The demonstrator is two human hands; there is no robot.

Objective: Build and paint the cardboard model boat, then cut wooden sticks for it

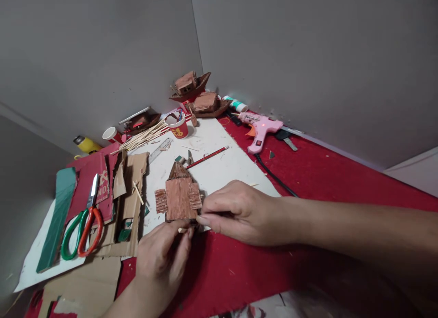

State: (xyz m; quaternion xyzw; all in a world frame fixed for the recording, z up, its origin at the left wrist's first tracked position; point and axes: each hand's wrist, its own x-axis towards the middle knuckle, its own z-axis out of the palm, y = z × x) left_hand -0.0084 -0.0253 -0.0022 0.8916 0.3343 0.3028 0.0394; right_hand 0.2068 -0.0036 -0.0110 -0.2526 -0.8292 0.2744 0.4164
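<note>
A brown model boat [179,197] lies on the white sheet, its pointed end away from me. It has a flat reddish roof and a ridged brown flap on each side. At the boat's near end my left hand [164,252] is closed in a pinch around a thin wooden stick [182,230], whose pale end shows between the fingers. My right hand [236,211] is closed at the near right corner of the boat, thumb and forefinger pressed there. Its fingertips are partly hidden by the curled hand.
A pink glue gun [263,128] with a black cord lies right. Scissors [87,222] rest on cardboard pieces [132,172] at left. A red pencil [208,157], a ruler [160,150], a paper cup [177,126], bamboo sticks [145,136] and finished boats [205,102] stand behind.
</note>
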